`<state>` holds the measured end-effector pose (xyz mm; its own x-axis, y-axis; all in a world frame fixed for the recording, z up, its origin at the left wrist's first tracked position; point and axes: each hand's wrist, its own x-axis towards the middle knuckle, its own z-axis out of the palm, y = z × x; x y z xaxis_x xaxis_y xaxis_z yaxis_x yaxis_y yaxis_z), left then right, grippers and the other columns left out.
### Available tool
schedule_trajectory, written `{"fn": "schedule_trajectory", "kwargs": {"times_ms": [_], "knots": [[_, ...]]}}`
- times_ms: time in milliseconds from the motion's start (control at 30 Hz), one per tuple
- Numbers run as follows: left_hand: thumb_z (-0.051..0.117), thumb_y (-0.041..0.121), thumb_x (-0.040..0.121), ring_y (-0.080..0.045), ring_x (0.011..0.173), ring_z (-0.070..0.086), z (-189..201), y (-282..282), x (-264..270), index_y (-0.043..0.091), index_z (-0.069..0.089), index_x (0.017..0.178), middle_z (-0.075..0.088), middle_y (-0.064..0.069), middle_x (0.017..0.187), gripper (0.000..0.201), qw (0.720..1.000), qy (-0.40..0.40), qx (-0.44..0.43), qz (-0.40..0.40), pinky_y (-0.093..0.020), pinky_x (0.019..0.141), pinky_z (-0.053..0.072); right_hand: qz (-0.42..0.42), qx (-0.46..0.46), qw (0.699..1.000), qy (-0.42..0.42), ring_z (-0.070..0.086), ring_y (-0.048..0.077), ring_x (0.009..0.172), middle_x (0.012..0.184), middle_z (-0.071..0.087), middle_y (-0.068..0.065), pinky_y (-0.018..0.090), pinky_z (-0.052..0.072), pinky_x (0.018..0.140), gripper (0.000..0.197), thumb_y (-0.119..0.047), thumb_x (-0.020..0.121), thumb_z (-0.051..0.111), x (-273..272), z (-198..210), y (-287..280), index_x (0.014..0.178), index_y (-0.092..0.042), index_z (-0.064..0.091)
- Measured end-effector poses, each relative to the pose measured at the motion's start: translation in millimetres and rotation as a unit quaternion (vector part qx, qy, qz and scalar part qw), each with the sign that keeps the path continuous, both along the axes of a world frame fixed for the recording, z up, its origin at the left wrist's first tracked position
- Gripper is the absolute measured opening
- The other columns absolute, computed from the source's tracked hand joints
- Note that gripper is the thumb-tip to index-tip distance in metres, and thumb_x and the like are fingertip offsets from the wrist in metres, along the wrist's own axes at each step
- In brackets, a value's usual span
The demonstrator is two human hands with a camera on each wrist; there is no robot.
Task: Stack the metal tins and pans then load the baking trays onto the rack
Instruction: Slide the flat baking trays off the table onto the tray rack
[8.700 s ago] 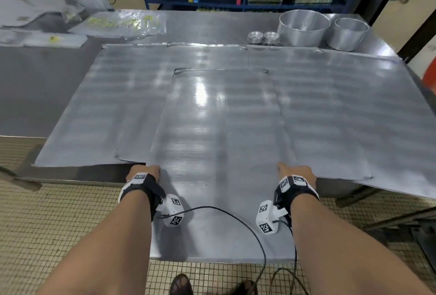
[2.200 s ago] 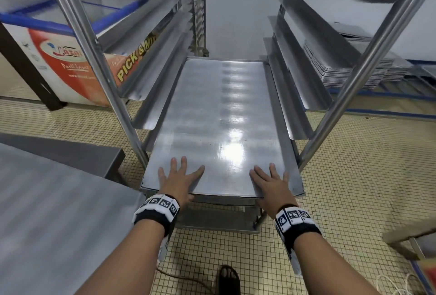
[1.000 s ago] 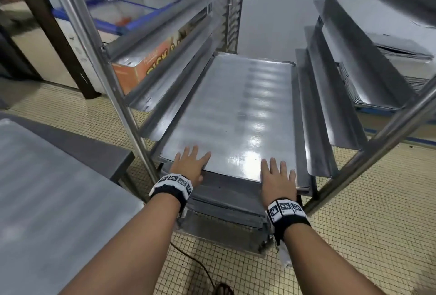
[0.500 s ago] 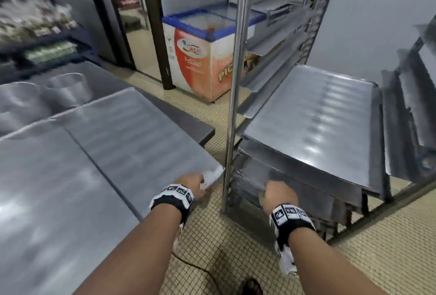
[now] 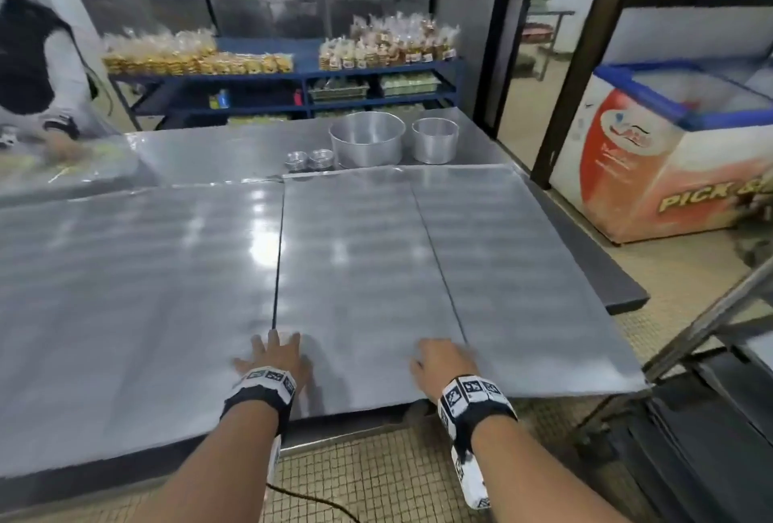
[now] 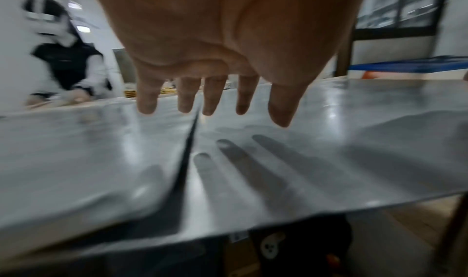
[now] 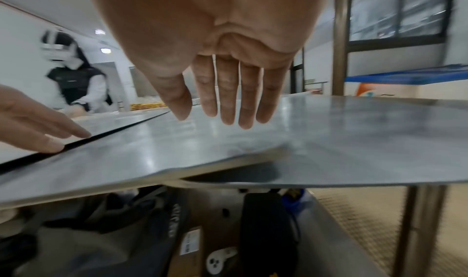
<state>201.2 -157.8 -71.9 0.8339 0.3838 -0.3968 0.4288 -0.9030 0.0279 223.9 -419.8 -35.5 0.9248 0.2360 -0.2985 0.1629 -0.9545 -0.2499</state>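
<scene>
Baking tray, middle sheet on the desk, long axis running near to far; my left hand and right hand, flat and holding nothing, at its near corners, equally close.

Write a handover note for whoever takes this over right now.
Left hand: open, flat over the middle baking tray near its left seam.
Right hand: open, at that tray's near right corner; no grip yet.
Three trays lie side by side on the table.
Large pan, small pan and small tins stand at the far edge, pans unstacked.
Rack: to the right.
Left: stack pans, load trays.
</scene>
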Motion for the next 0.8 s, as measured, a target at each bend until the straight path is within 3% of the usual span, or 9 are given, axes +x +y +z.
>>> {"fn": "schedule_trajectory", "kwargs": {"times_ms": [133,233,300,367,467,633,767,800], "knots": [[0.047,0.049,0.089,-0.030,0.132,0.027,3,54,-50,0.044,0.040,0.129,0.037,-0.001,0.136,0.041,0.989,-0.013,-0.005,0.148,-0.064,0.100,0.032,0.076,0.022,0.997,0.024,0.058,0.027,0.121,0.132,0.062,0.007,0.034,0.048,0.096,0.041,-0.028,0.096,0.046,-5,-11,72,0.134,-0.016,0.059],[0.034,0.046,0.097,-0.037,0.141,0.015,-9,77,-86,0.048,0.025,0.138,0.018,0.000,0.153,0.042,0.981,-0.045,-0.032,0.184,-0.070,0.105,0.025,0.117,0.053,0.991,0.042,0.052,0.026,0.128,0.140,0.057,0.006,0.034,0.044,0.106,0.045,-0.027,0.097,0.050,-13,-19,117,0.140,-0.015,0.055],[0.031,0.052,0.099,-0.038,0.146,0.008,-18,84,-102,0.048,0.010,0.146,0.003,0.002,0.160,0.052,0.985,-0.060,-0.038,0.160,-0.067,0.109,0.025,0.141,0.058,0.987,0.054,0.049,0.027,0.131,0.142,0.055,0.008,0.034,0.040,0.110,0.046,-0.028,0.098,0.051,-18,-20,142,0.141,-0.013,0.054],[0.033,0.054,0.098,-0.037,0.147,0.007,-20,83,-109,0.046,0.008,0.149,-0.001,0.000,0.162,0.057,0.985,-0.071,-0.043,0.154,-0.063,0.111,0.027,0.151,0.057,0.985,0.064,0.046,0.029,0.131,0.141,0.054,0.010,0.036,0.041,0.110,0.047,-0.033,0.098,0.051,-22,-20,165,0.141,-0.012,0.052],[0.038,0.055,0.096,-0.038,0.148,0.002,-20,73,-109,0.045,0.007,0.151,-0.008,0.000,0.163,0.063,0.981,-0.073,-0.073,0.162,-0.061,0.112,0.025,0.101,0.082,0.988,0.088,0.049,0.029,0.129,0.140,0.052,0.012,0.035,0.042,0.106,0.051,-0.037,0.098,0.053,-25,-17,193,0.141,-0.010,0.049],[0.039,0.055,0.096,-0.037,0.148,-0.002,-18,49,-107,0.043,0.003,0.153,-0.015,0.001,0.163,0.069,0.981,-0.052,-0.090,0.162,-0.061,0.113,0.023,-0.081,0.176,0.962,0.191,0.064,0.031,0.108,0.123,0.065,0.016,0.028,0.048,0.077,0.043,-0.028,0.090,0.064,-17,-4,219,0.123,0.000,0.060],[0.045,0.054,0.095,-0.040,0.147,0.002,-14,43,-105,0.042,0.005,0.152,-0.013,0.000,0.162,0.070,0.980,-0.031,-0.111,0.163,-0.062,0.112,0.022,-0.129,0.190,0.944,0.238,0.061,0.030,0.095,0.107,0.064,0.014,0.025,0.040,0.074,0.038,-0.024,0.093,0.061,-8,0,219,0.124,-0.002,0.061],[0.046,0.055,0.094,-0.039,0.146,0.006,-12,41,-106,0.042,0.007,0.151,-0.009,0.000,0.162,0.071,0.981,-0.027,-0.110,0.157,-0.062,0.112,0.023,-0.128,0.191,0.942,0.243,0.061,0.031,0.100,0.110,0.063,0.015,0.025,0.040,0.075,0.037,-0.022,0.095,0.058,-7,0,219,0.126,-0.002,0.060]]}}
